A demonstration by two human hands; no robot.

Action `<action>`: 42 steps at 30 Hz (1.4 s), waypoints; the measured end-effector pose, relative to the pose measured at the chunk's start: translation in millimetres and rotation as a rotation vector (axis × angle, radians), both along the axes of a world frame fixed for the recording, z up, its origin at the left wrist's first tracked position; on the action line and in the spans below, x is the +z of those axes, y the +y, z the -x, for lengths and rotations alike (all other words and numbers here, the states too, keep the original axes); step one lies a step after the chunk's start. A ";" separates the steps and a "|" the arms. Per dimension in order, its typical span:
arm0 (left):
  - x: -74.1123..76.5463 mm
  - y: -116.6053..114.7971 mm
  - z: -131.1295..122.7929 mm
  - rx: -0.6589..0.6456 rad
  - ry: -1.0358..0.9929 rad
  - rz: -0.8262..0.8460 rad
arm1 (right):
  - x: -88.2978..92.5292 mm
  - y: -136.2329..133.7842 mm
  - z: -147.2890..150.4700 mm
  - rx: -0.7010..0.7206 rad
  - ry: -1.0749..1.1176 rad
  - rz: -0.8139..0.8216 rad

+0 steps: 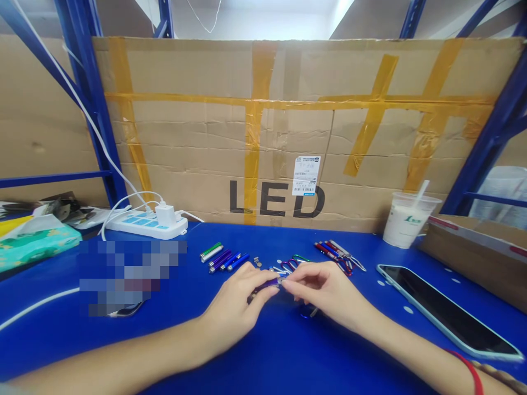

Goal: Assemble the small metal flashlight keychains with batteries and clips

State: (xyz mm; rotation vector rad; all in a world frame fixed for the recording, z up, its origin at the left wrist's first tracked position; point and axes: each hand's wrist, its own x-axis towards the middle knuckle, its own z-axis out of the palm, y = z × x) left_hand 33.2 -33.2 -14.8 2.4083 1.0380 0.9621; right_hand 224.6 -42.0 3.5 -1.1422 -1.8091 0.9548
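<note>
My left hand (241,296) is closed around a slim purple metal tube (270,283), held level between thumb and fingers; most of it is hidden by the fingers. At the tube's right end, the thumb and index finger of my right hand (325,285) pinch a tiny silvery part too small to name. Beyond the hands lie several silvery and coloured clips (294,262). A blue clip (305,314) shows partly below my right hand. To the left, several similar tubes in purple and blue (224,261) lie side by side, with a green one (212,249) behind them.
Red and blue pieces with metal clips (335,255) lie right of centre. Farther right are a phone (448,310), a drink cup with straw (409,219) and a cardboard box (477,258). A power strip (144,222) stands back left; a large carton (197,142) closes off the back.
</note>
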 end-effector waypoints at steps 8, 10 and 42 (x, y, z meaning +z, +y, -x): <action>0.9 -2.1 0.2 -0.122 0.117 0.071 | 6.9 -6.7 2.4 -0.051 -0.116 -0.247; 2.3 -3.6 -0.3 -0.149 0.113 0.090 | 7.0 -7.7 3.5 -0.050 -0.119 -0.274; 6.2 -3.2 -4.6 -0.045 0.071 0.153 | -0.8 -2.7 8.4 -0.052 -0.022 -0.108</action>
